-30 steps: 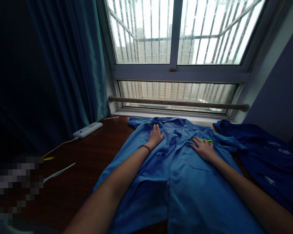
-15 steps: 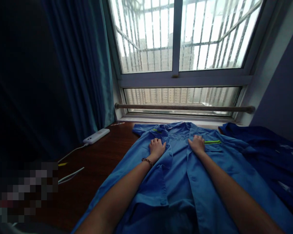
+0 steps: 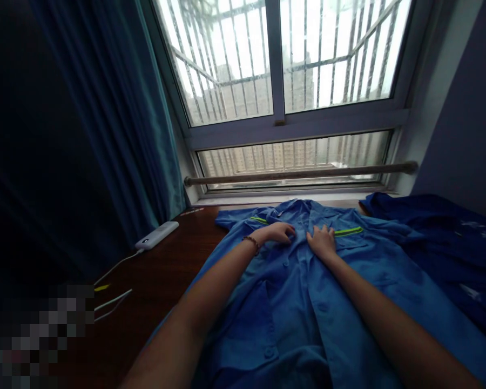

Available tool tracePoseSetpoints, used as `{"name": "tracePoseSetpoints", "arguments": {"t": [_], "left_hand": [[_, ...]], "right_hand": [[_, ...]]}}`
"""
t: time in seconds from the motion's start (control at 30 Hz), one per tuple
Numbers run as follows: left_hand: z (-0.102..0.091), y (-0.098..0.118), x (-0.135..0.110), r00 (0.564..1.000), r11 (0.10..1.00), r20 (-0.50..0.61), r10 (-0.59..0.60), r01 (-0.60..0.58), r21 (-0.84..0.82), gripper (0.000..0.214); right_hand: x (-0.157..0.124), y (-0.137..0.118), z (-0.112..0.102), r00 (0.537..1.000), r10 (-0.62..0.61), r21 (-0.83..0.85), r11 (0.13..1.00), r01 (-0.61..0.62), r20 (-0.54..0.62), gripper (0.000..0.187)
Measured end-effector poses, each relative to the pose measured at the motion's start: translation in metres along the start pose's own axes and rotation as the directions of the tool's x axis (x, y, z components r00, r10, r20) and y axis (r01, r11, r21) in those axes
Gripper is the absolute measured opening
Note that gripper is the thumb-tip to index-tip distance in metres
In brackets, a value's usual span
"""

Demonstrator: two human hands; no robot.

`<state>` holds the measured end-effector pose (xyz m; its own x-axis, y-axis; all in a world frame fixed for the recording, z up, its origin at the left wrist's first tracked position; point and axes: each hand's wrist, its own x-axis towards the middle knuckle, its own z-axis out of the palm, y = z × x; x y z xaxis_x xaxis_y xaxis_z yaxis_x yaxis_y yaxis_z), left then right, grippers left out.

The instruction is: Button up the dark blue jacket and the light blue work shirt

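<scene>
A light-blue short-sleeved shirt (image 3: pixel 352 302) lies front up on a dark brown table, collar toward the window. Lime-yellow strips mark both chest pockets. Below the collar its two front edges lie close together, with buttons along the left-hand one. My left hand (image 3: pixel 280 232), a beaded bracelet at its wrist, has its fingers bent over the left front edge and grips the cloth. Just beside it, my right hand (image 3: pixel 323 243) closes on the right front edge near the yellow strip. Both sets of fingertips are partly hidden in the fabric.
A darker blue garment (image 3: pixel 437 232) with white marks lies at the right. On the brown tabletop (image 3: pixel 174 270) at the left are a white power bank (image 3: pixel 157 235) and its cable. Beyond stand a blue curtain (image 3: pixel 117 124), a window and a horizontal rail (image 3: pixel 299 175).
My left hand has moved right, bringing the left front edge over to the right one and closing the gap. My right hand has shifted slightly left. The view has tilted a little.
</scene>
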<state>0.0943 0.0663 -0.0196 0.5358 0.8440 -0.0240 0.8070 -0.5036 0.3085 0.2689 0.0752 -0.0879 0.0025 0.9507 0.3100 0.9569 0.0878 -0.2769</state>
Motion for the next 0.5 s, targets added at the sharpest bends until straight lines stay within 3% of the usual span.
{"name": "tracePoseSetpoints", "arguments": {"t": [0.1,0.2,0.33,0.5], "left_hand": [[-0.001,-0.015,0.028,0.982,0.981,-0.187,0.007,-0.043,-0.187,0.043],[0.020,-0.022,0.040,0.944,0.980,-0.315,-0.099,0.038,-0.195,0.037],[0.048,-0.015,0.034,0.913,0.993,-0.400,-0.080,0.038,-0.111,0.036],[0.066,0.002,0.009,0.900,0.999,-0.435,0.005,0.016,0.046,0.038]], "right_hand": [[0.002,0.001,0.000,0.999,-0.042,0.010,0.999,0.042,0.013,0.046],[0.004,0.003,-0.002,0.998,-0.068,0.008,0.998,0.068,0.015,0.045],[0.003,0.003,-0.005,0.995,-0.098,0.006,0.995,0.098,-0.003,0.040],[-0.011,-0.008,-0.016,0.992,-0.111,-0.042,0.993,0.113,0.054,0.033]]}}
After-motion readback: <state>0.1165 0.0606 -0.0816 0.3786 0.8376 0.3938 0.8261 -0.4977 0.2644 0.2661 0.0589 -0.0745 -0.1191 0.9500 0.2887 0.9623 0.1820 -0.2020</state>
